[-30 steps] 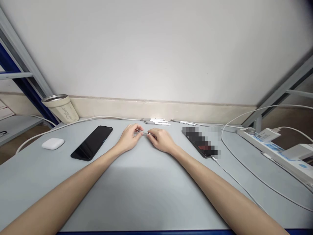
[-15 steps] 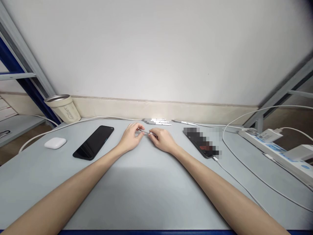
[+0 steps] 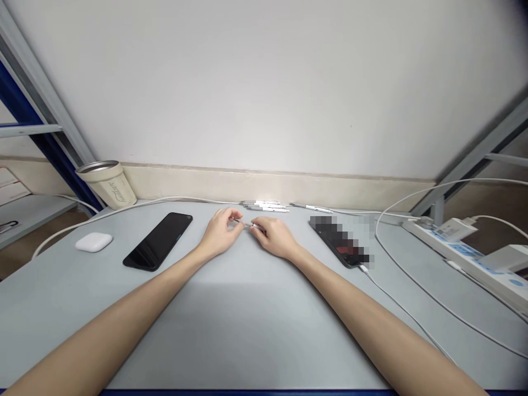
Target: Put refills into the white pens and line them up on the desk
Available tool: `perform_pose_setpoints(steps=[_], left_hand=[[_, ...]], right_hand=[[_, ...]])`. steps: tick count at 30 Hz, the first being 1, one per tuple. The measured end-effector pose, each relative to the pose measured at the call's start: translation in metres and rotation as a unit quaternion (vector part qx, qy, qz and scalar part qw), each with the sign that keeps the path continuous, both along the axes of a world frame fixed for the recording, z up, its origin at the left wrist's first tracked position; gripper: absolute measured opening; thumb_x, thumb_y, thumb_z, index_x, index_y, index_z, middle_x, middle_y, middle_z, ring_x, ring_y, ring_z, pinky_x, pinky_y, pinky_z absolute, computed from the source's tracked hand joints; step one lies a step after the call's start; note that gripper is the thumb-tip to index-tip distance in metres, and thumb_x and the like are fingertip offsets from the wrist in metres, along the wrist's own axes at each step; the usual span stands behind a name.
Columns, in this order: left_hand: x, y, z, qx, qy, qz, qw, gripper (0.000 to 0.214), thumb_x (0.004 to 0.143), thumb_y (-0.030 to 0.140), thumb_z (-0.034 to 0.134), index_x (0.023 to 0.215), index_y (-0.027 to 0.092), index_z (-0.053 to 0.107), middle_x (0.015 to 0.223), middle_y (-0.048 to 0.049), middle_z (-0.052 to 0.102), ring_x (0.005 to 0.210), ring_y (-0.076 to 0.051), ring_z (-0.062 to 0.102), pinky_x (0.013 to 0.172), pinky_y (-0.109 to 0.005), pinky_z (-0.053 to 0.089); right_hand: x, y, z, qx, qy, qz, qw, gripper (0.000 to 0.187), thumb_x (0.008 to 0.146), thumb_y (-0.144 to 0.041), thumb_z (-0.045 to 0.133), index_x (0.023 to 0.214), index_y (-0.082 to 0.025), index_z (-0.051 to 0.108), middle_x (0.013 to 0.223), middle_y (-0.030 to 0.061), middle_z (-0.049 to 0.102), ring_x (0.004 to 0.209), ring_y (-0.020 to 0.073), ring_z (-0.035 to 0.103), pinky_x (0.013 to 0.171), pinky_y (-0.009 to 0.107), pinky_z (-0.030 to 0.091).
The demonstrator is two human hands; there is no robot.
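Note:
Both my hands meet at the middle of the grey table (image 3: pixel 247 308). My left hand (image 3: pixel 220 234) and my right hand (image 3: pixel 274 236) each pinch one end of a thin silver and white pen (image 3: pixel 246 223), held just above the tabletop. The fingers of both hands are closed on it. Just behind my hands, by the wall, lies a small row of several similar pens (image 3: pixel 266 206), and one more pen (image 3: pixel 311 207) lies apart to their right.
A black phone (image 3: pixel 159 241) lies left of my hands, a white earbud case (image 3: pixel 93 242) further left, a cream cup (image 3: pixel 108 184) at the back left. Right of my hands lies a second phone (image 3: pixel 342 242) on a white cable (image 3: pixel 412 316). A power strip (image 3: pixel 474 258) is at far right.
Hardly anything differs. Both hands stay pinched on the pen in the same spot; the view has shifted a little.

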State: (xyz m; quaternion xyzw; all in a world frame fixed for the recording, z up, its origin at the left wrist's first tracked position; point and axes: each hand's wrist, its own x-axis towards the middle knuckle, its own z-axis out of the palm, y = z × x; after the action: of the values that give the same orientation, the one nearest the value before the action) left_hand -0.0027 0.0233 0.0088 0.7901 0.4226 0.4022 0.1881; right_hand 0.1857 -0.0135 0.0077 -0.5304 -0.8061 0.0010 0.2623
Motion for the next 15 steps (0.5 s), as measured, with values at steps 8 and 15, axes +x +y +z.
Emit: perform_pose_setpoints(steps=[8,15], left_hand=[[-0.0029,0.0005,0.0022,-0.029,0.041,-0.012,0.999,0.023,0.086,0.037,0.045,0.087,0.022,0.063,0.084,-0.0020,0.065,0.084,-0.018,0.057,0.076,-0.031,0.045],[-0.0012,-0.0004,0.0009,-0.021,0.005,0.004,1.000,0.025,0.076,0.026,0.056,0.101,0.023,0.055,0.104,-0.0025,0.062,0.093,-0.018,0.055,0.079,-0.031,0.046]], right_hand=[[-0.0004,-0.0016,0.0006,-0.010,0.009,0.002,1.000,0.025,0.092,-0.030,0.044,0.108,-0.022,0.062,0.102,0.0051,0.069,0.088,0.0182,0.062,0.072,0.026,0.040],[0.0003,-0.0009,0.0012,-0.001,0.074,0.007,0.997,0.026,0.093,-0.030,0.040,0.112,-0.021,0.057,0.098,0.0065,0.067,0.081,0.0186,0.060,0.070,0.027,0.040]])
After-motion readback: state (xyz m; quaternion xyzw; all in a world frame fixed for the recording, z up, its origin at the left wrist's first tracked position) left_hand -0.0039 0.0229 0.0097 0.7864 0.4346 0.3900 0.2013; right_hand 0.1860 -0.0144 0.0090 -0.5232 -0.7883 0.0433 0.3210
